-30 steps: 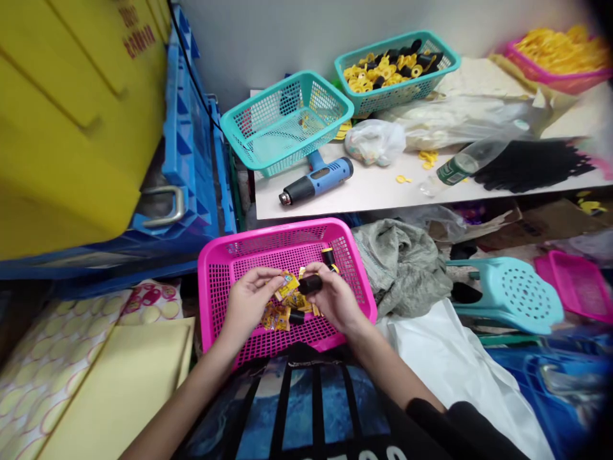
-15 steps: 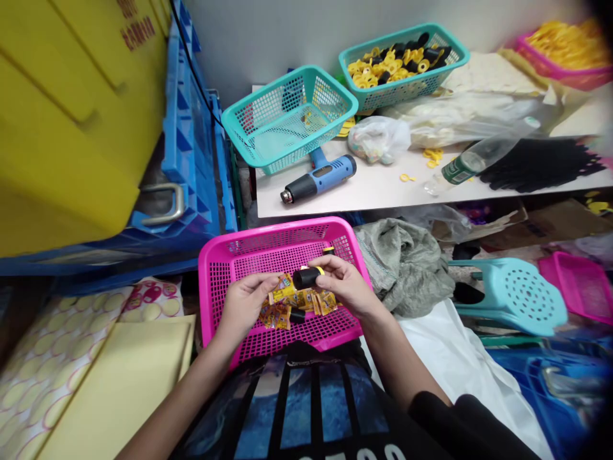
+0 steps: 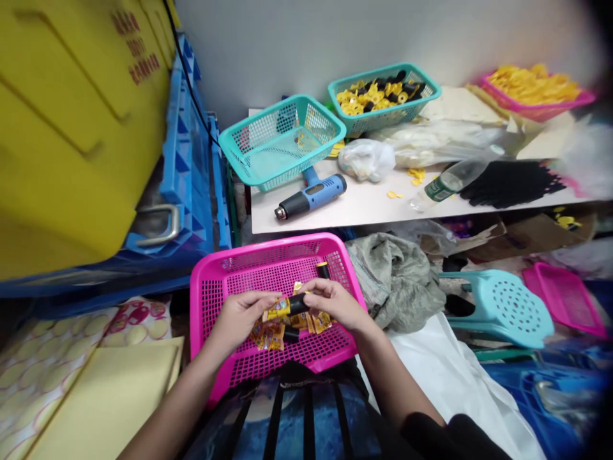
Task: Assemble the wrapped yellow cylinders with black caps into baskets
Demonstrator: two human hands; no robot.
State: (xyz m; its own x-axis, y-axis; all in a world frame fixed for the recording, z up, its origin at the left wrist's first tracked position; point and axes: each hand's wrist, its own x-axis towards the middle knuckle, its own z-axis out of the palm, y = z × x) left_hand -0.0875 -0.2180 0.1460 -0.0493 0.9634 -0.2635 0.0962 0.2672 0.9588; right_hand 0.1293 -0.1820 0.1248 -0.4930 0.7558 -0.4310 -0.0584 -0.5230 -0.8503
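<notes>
Between finger and thumb, my left hand [image 3: 246,317] pinches a small yellow printed wrapper packet [image 3: 278,309]. My right hand [image 3: 334,303] grips a short black cylinder [image 3: 299,303] with a yellow end. The packet and the cylinder's left end meet, touching or overlapping; I cannot tell whether one is inside the other. Both hands are over a pink mesh basket [image 3: 268,248]. More yellow packets [image 3: 268,337] lie in it below my hands. Another black cylinder [image 3: 323,270] with a yellow rim stands at the basket's right side, and one more lies partly hidden among the packets.
On the white table [image 3: 368,207] lies a blue heat gun [image 3: 313,195] beside a teal basket [image 3: 282,144]. A second teal basket [image 3: 383,96] holds yellow and black parts. A plastic bottle [image 3: 443,185] lies to the right. Blue crates [image 3: 191,191] rise at left; a light-blue stool [image 3: 507,306] stands right.
The packet and the black cylinder have come together, end to end. My right hand has shifted slightly left and down with the cylinder. The whole view has tilted a little upward.
</notes>
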